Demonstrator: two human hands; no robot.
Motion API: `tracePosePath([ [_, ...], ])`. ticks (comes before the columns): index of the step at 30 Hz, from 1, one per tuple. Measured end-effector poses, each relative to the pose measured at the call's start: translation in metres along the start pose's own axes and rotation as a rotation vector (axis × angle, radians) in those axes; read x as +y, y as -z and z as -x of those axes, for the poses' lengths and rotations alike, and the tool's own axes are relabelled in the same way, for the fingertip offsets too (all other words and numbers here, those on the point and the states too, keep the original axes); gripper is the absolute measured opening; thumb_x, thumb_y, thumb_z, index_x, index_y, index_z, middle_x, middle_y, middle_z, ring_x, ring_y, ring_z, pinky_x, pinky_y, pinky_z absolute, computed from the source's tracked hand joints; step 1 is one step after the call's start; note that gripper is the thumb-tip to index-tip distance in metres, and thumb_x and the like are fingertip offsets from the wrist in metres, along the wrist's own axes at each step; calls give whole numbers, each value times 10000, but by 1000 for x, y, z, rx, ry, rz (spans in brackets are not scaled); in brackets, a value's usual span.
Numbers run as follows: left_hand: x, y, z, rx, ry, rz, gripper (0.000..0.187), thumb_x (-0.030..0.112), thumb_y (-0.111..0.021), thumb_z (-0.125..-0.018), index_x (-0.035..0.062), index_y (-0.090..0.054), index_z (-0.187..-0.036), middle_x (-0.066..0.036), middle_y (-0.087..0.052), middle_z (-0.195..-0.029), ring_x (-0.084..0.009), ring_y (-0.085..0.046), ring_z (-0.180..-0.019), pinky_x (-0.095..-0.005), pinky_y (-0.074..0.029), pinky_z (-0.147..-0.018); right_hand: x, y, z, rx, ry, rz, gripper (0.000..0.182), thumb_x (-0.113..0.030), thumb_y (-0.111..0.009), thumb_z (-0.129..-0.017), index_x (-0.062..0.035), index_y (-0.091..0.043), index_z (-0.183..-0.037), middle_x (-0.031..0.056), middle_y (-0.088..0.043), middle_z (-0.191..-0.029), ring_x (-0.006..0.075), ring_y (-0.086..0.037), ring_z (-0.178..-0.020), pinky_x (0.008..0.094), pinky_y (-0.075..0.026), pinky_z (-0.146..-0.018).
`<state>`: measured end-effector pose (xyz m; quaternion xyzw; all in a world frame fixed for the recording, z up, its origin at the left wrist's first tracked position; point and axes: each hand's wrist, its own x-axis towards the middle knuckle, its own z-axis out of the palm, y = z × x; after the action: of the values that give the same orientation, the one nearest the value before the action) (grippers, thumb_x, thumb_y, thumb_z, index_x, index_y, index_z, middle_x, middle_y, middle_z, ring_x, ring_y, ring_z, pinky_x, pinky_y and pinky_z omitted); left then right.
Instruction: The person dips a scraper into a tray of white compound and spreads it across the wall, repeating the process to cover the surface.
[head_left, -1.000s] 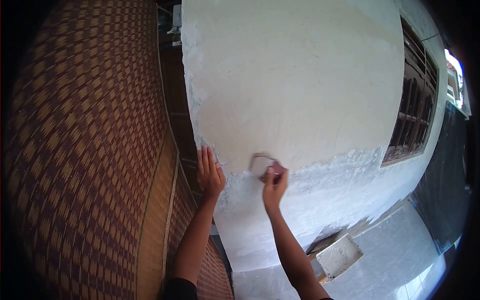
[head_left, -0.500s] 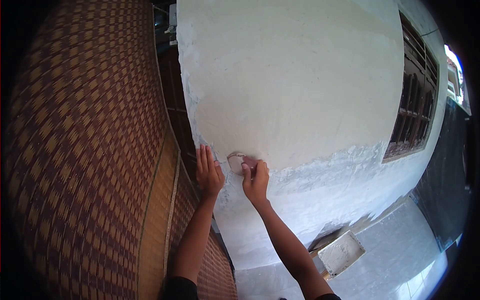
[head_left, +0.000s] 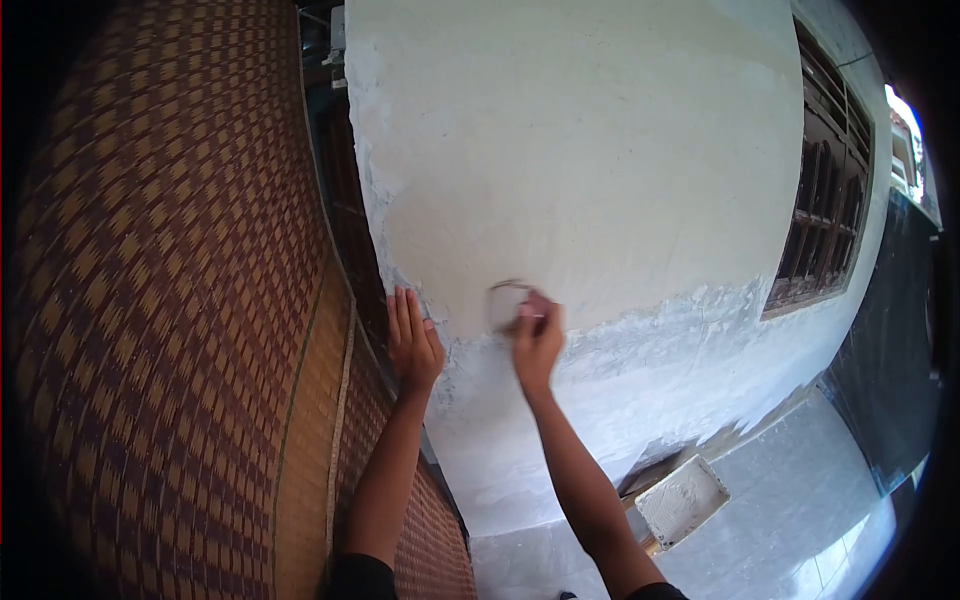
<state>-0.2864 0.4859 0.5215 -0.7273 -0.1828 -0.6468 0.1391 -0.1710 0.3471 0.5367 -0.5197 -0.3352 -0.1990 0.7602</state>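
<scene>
My right hand [head_left: 541, 350] grips a small reddish-brown putty scraper [head_left: 540, 301], its pale rounded edge toward the wall [head_left: 600, 170]. Motion smears the tool, so whether its edge touches the plaster is hard to tell. Just below it, smooth cream plaster meets a rough whitish band [head_left: 680, 325]. To the left, my left hand [head_left: 414, 345] lies flat at the wall's vertical edge, fingers stretched upward and holding nothing.
A woven brown mat or screen [head_left: 180, 300] stands close on the left, with a dark gap beside the wall. A barred window [head_left: 825, 190] is at right. On the grey tiled floor [head_left: 790, 480] sits a tray [head_left: 685, 500] smeared with white paste.
My right hand has moved the scraper to the right and slightly up along the wall, away from my left hand. The left hand stays at the edge.
</scene>
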Motion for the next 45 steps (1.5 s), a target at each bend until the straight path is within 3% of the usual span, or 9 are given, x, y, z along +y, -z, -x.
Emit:
tracePosePath([
  [2, 0, -1, 0, -7, 14, 7, 475, 155, -340, -993, -69, -362, -1411, -255, -354, -1467, -445, -326, -1358, -470, -320, -1102, -10, 17, -9, 260, -69, -146, 240, -231, -566, -981, 6, -535, -994, 81, -605, -896, 126, -568, -754, 266, -493, -621],
  [10, -1, -2, 1, 5, -11, -9, 477, 159, -333, -994, -60, -361, -1417, -249, -360, -1466, -449, -336, -1351, -477, -341, -1087, 13, -2, 14, -78, 325, 278, 223, -198, -592, -940, 5, -547, -1020, 181, -589, -877, 275, -584, -757, 381, -459, -661],
  [14, 1, -1, 1, -10, 23, -6, 472, 156, -334, -996, -62, -363, -1414, -253, -362, -1462, -450, -335, -1351, -478, -341, -1087, 11, 36, -2, 327, -155, -81, 255, -222, -568, -972, 17, -533, -1053, 92, -611, -911, 153, -579, -775, 302, -501, -678],
  [20, 2, -2, 3, -18, 1, -15, 476, 153, -324, -1000, -71, -346, -1418, -262, -347, -1467, -450, -319, -1360, -482, -325, -1097, 14, 8, 31, -181, 88, 62, 216, -202, -617, -928, -2, -546, -973, 153, -561, -845, 259, -557, -759, 382, -445, -689],
  [22, 0, -1, 2, -28, 0, 21, 479, 150, -317, -999, -75, -335, -1422, -263, -335, -1474, -451, -305, -1367, -487, -306, -1108, 23, 10, 27, -179, 223, 242, 213, -191, -615, -924, 3, -546, -981, 158, -558, -844, 281, -546, -771, 397, -429, -698],
  [28, 3, -1, 3, -41, 22, 7, 480, 143, -321, -995, -77, -332, -1421, -270, -323, -1477, -457, -300, -1367, -497, -293, -1112, 23, 42, 18, 160, -168, -150, 225, -200, -586, -959, 6, -539, -1036, 116, -605, -919, 180, -586, -803, 315, -487, -707],
  [34, 0, 1, 3, -46, 2, 23, 486, 156, -314, -996, -76, -329, -1422, -270, -319, -1478, -455, -303, -1366, -495, -298, -1114, 21, 8, 40, -185, 255, 325, 216, -188, -630, -911, -1, -549, -984, 151, -549, -839, 290, -536, -779, 411, -424, -726],
  [40, 1, 0, 2, -31, 3, -6, 481, 131, -339, -985, -77, -334, -1419, -269, -327, -1474, -456, -313, -1359, -489, -312, -1107, 25, 42, 24, 276, -201, -142, 260, -214, -582, -961, 25, -545, -1057, 139, -627, -943, 193, -603, -831, 326, -493, -743],
  [45, 4, 4, 0, -6, 15, -21, 462, 151, -357, -985, -65, -402, -1391, -243, -398, -1442, -422, -371, -1337, -454, -350, -1097, 36, 24, 39, -193, 166, 171, 222, -186, -615, -932, 7, -559, -1025, 153, -585, -860, 233, -583, -789, 338, -461, -672],
])
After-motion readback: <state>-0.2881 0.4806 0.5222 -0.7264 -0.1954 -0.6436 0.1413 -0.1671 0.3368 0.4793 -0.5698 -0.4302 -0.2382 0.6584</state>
